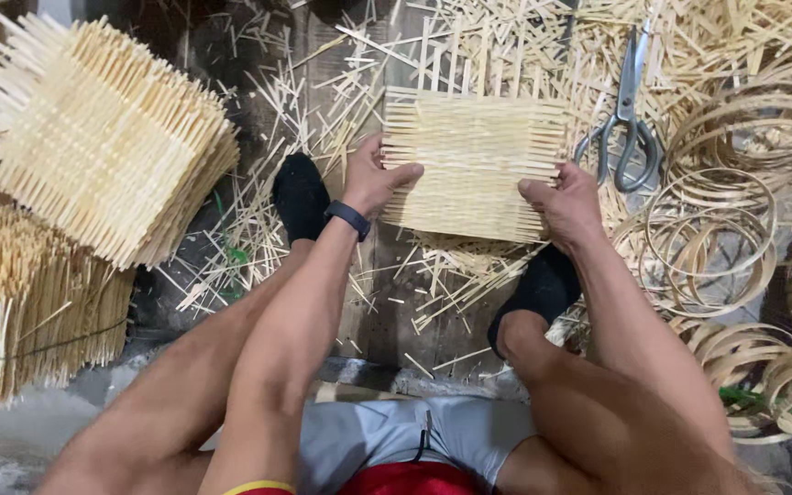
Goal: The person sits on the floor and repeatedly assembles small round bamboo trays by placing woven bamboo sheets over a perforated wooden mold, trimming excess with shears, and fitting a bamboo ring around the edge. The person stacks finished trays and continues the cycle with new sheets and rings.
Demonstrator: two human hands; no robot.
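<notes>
Dark wooden planks, littered with loose bamboo splints, lie beneath your work. Your left hand clasps the left edge of the woven bamboo mat, thumb across its face; your right hand clasps the lower right corner likewise. Fingers behind the mat are hidden. You hold it between your feet, above the planks, its long strips running left to right, with free ends bristling at both sides and along the top. Scissors lie just right of it, blades away from you. Bamboo hoops sprawl right, partly cut off. Stacked mats sit left, cropped.
</notes>
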